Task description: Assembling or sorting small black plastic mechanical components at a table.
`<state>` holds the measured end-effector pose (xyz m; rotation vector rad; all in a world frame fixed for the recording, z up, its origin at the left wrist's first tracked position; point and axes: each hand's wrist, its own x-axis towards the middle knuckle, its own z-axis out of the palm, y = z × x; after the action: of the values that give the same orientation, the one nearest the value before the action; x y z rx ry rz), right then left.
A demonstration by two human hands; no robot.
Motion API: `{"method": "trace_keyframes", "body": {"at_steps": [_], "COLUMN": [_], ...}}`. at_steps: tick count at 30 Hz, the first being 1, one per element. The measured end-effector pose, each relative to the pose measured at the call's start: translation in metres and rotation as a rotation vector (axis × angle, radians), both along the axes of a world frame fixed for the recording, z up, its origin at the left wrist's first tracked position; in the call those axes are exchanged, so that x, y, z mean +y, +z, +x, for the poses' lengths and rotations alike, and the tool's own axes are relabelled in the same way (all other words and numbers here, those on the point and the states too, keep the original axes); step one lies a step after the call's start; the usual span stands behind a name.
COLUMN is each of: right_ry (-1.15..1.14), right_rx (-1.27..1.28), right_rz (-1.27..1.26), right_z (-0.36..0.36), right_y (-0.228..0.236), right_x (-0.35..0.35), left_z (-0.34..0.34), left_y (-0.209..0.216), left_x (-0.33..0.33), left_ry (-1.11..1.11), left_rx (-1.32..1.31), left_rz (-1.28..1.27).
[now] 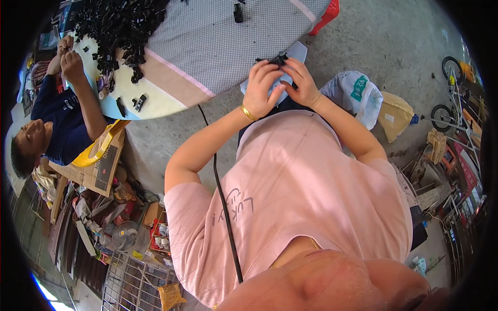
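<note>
Pinching a small black piece (278, 60) between the fingertips of both hands, I hold it in front of my body, just beyond the rounded edge of the bench (207, 57). My left hand (263, 89), with a gold bangle (248, 112) at its wrist, has its fingers curled forward to the piece, its thumb standing out toward my right hand (302, 85). My right fingers bend over the piece from the other side; exactly where each fingertip presses, I cannot tell. Behind and beneath my hands shows a pale flat thing (298, 52), partly hidden. On the bench's patterned cover, a big heap of black parts (122, 23) spreads at the far left, one black part (238, 13) lies well apart from it near the top, and two more (139, 102) sit close to the near left edge. To my left, a co-worker in a dark blue shirt (70, 122) sits on a yellow chair (101, 147), both hands (70, 58) raised and close together beside the heap; what they grip is too small to make out. By my right forearm, a white bag (365, 106) stands on the concrete floor (384, 46), a tan sack (395, 116) just beside it. A black cable (223, 194) runs down across my pink shirt (311, 181).
</note>
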<state>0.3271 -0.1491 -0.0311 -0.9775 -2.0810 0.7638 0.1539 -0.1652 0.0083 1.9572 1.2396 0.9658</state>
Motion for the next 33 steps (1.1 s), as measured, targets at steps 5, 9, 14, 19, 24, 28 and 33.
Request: {"method": "trace_keyframes", "body": {"at_steps": [5,9,14,19,24,28,33], "right_ry": [-0.004,0.042,-0.141,-0.184,-0.118,0.285,0.333], "right_rx": [-0.097,-0.305,-0.036,-0.202,-0.383,-0.091,-0.496], "right_rz": [-0.151,-0.365,-0.161,0.043,0.076,-0.138,-0.392], "right_z": [0.014,0.024,-0.015,-0.083,-0.096,-0.049,-0.004], "right_y": [-0.041,-0.056,0.030,0.044,0.021,0.052,-0.046], "right_x": [-0.025,-0.025,0.033,0.110,0.132,0.072,0.020], "left_z": [0.002,-0.007,-0.038,-0.069,-0.081,-0.107,-0.103], "left_y": [-0.009,-0.010,0.014,0.009,0.004,0.013,0.014], "left_x": [-0.011,-0.008,0.026,0.055,0.049,0.013,-0.057], "left_ry": [-0.280,-0.342,0.053,0.363,0.427,0.796,1.333], "left_rx": [-0.001,0.019,0.028,0.097,0.165,-0.196,-0.592], "left_rz": [-0.109,-0.210,-0.259,-0.137,-0.255,-0.181,-0.033]}}
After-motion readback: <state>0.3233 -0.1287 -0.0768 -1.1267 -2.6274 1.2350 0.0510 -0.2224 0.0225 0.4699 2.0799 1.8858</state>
